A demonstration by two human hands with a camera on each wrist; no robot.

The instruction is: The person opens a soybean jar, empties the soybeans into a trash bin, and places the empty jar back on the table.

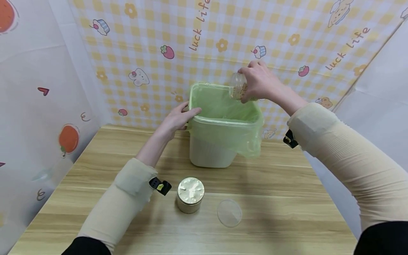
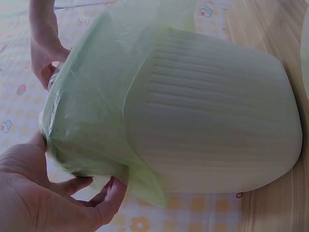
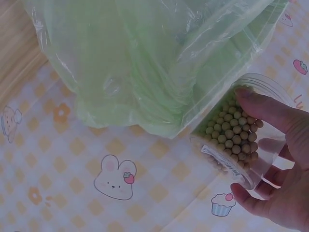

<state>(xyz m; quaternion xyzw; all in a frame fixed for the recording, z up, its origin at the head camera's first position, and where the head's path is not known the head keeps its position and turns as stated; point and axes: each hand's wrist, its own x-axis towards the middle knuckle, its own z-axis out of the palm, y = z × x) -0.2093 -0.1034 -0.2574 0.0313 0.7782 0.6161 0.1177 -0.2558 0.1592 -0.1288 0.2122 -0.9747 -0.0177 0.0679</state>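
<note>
A white ribbed trash bin lined with a green plastic bag stands upright at the back of the table. My left hand grips its left rim, thumb over the edge and fingers on the outside. Above the bin's right rim, my right hand holds a clear plastic jar, tilted with its mouth toward the bin's inside. Small round tan balls fill part of the jar, and a printed label shows on it. What lies at the bin's bottom cannot be made out.
In front of the bin stands a round tin with a shiny silver top. To its right a clear round disc lies flat on the wooden table. A checked, patterned cloth hangs right behind the bin.
</note>
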